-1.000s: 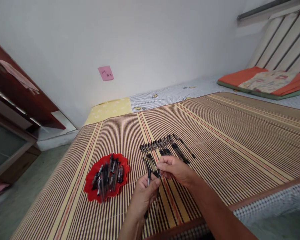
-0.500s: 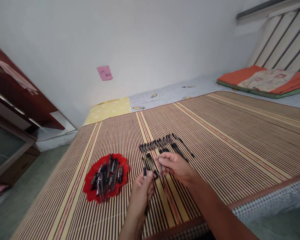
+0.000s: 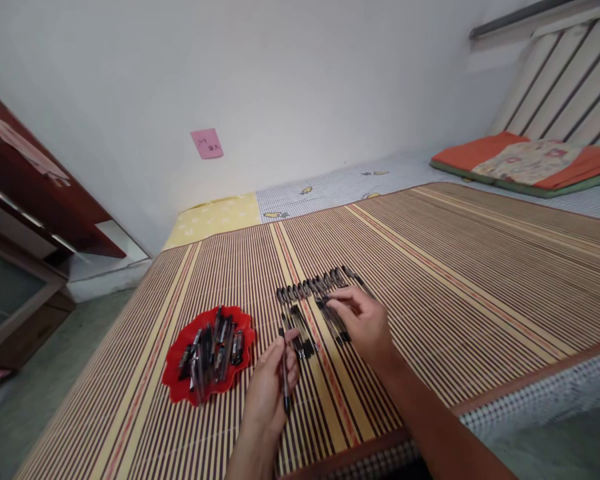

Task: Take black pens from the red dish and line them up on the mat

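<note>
My left hand (image 3: 270,380) is closed around a slim black-ended pen (image 3: 285,373), which points towards me. My right hand (image 3: 363,323) has thumb and forefinger pinched just below a row of short black pen caps (image 3: 305,288); what sits between the fingertips is too small to make out. Under those fingers lies a bunch of thin dark pen parts (image 3: 336,325), partly covered by the hand. A second bunch of slender pen parts (image 3: 300,327) rests between my hands. To the left, a red scalloped dish (image 3: 175,388) holds several black pens (image 3: 215,347).
A striped mat (image 3: 430,267) covers the bed. A folded orange cushion (image 3: 505,160) lies at the far right by the slatted headboard (image 3: 565,80). A pink note (image 3: 207,143) is stuck on the wall (image 3: 305,87).
My right hand has moved away from the left, up and right to the pen parts below the caps; the thin rod it held no longer shows. My left hand has shifted slightly left, its pen now visible lengthwise.
</note>
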`<state>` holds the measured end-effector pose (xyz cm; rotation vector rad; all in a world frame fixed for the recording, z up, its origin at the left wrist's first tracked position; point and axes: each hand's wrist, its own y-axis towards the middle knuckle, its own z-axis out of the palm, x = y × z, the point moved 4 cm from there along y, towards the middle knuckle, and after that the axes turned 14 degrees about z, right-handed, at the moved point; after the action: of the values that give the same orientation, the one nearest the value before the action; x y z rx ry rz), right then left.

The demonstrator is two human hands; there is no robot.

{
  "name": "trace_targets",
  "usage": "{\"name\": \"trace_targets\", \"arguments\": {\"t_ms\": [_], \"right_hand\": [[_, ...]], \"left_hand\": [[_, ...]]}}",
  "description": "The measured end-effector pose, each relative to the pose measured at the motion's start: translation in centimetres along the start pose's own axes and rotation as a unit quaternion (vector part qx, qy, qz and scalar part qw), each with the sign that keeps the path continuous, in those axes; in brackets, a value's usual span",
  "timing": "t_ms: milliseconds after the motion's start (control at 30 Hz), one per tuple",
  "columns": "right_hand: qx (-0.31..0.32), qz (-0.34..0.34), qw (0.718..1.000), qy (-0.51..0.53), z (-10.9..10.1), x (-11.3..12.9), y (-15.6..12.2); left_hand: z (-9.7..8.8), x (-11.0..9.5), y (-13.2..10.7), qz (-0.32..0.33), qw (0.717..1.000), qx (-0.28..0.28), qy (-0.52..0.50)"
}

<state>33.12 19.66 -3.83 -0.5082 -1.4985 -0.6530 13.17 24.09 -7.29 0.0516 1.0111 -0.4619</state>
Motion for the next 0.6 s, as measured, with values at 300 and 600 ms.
{"name": "trace_targets", "arguments": {"t_ms": [300, 600], "right_hand": [[0.262, -0.177, 0.857, -0.407, 3.8, -2.8, -3.5], [0.282, -0.168, 0.831, -0.449, 3.7, -3.0, -3.5]], "left_hand": [[-0.3, -0.8, 0.2, 0.025, 0.998, -0.037, -0.033], [-0.5, -0.9, 0.2, 0.022, 0.998, -0.05, -0.03]]}}
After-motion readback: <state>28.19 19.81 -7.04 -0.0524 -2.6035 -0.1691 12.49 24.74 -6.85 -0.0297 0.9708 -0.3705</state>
